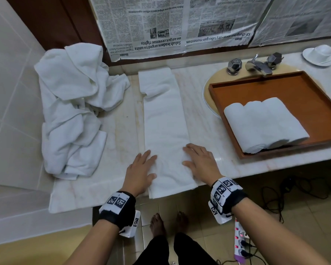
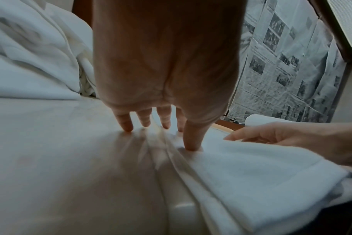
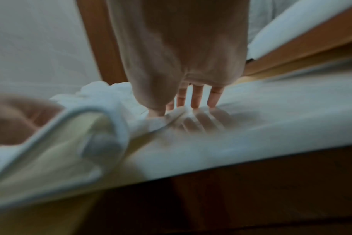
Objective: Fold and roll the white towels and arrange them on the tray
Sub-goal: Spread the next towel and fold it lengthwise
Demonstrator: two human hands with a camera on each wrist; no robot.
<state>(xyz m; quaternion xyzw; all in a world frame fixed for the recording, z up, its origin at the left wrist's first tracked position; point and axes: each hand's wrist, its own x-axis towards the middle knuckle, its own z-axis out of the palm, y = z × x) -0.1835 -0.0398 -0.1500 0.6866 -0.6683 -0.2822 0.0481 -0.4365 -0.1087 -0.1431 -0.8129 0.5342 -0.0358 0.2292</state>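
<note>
A long folded white towel lies lengthwise on the marble counter, its near end at the front edge. My left hand lies flat on its left edge, thumb on the cloth. My right hand lies flat on the right edge, fingers straight. In the left wrist view my left hand has its fingertips on the marble. The blurred right wrist view shows my right hand touching towel and counter. Three rolled towels lie side by side in the brown tray.
A heap of loose white towels fills the counter's left side against the tiled wall. The tray sits over the sink, below the tap. An upturned cup on a saucer stands at the far right. A power strip and cables lie on the floor.
</note>
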